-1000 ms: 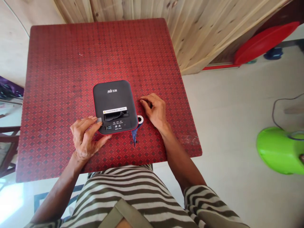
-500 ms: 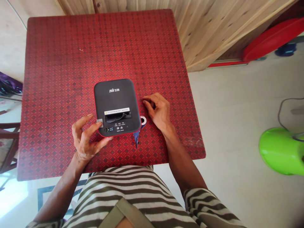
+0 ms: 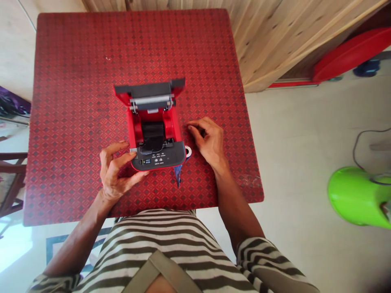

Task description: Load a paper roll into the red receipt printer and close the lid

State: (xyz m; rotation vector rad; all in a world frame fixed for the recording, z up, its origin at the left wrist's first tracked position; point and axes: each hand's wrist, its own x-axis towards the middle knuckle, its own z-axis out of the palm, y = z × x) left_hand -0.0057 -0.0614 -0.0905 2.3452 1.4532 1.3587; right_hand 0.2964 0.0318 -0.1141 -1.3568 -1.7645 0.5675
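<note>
A small red and black label printer (image 3: 157, 158) stands on the table with its lid (image 3: 149, 88) raised, and a black roll (image 3: 153, 131) lies in its red bay. My left hand (image 3: 117, 169) grips the printer's front left corner, its index finger on the grey latch (image 3: 133, 153) and its thumb along the front edge. To the right of the printer, my right hand (image 3: 210, 138) rests on the table, fingers curled and apparently holding nothing. Between them is a roll with a white core (image 3: 188, 152), partly hidden by the printer, and a dark blue strip (image 3: 177, 176) trails from it.
The table (image 3: 79, 73) has a red patterned cover. Wood panelling (image 3: 262, 36) runs behind it. On the floor to the right are a green stool-like object (image 3: 351, 195) and a cable (image 3: 356, 142). A chair (image 3: 14, 175) stands at the left.
The printer's lid has swung up and back, showing the red bay and black roll inside. Both hands keep nearly the same places; the whole view has shifted slightly.
</note>
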